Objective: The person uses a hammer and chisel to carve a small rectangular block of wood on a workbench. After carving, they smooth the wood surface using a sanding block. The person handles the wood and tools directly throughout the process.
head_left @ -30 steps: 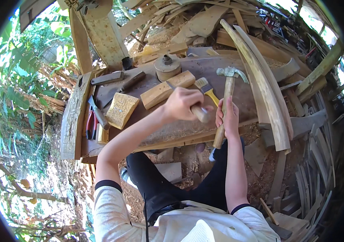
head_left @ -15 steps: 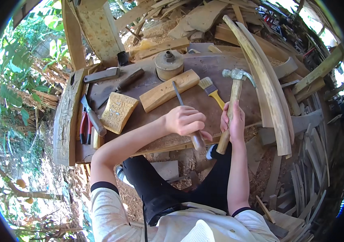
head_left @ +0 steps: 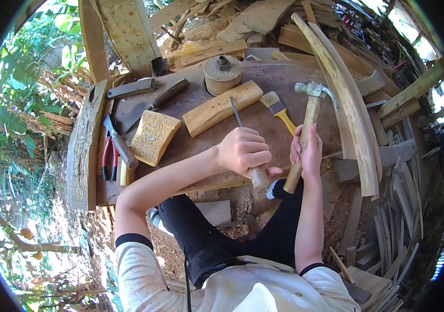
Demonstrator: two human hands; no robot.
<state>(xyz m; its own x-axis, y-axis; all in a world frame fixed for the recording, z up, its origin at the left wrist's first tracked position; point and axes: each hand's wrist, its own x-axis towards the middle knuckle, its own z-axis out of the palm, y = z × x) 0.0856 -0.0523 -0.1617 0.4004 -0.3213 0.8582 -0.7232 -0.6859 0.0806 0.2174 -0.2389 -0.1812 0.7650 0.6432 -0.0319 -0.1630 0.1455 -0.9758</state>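
My left hand (head_left: 245, 151) is wrapped round the wooden handle of a chisel (head_left: 236, 113). The handle's butt sticks out below my fist, and the steel blade points away from me, its tip over the face of a long wooden block (head_left: 209, 115); whether it touches cannot be told. In my right hand (head_left: 309, 151) is a claw hammer (head_left: 311, 112), gripped by its pale wooden handle with the head up and away from me. A brush (head_left: 279, 113) with a yellow handle lies between the block and the hammer. Left of the block rests a carved wooden piece (head_left: 155, 138).
The workbench (head_left: 279, 83) carries a round wooden piece with a metal bolt (head_left: 223, 75), red-handled pliers (head_left: 110, 156), a dark-handled tool (head_left: 169, 94) and a flat grey bar (head_left: 131, 92). Long curved timbers (head_left: 344, 99) lean at its right end. Wood scraps surround the bench.
The view has shifted slightly, so the bench and its things sit a little higher in the picture. Both hands keep their grips; the chisel and hammer have barely moved against the bench.
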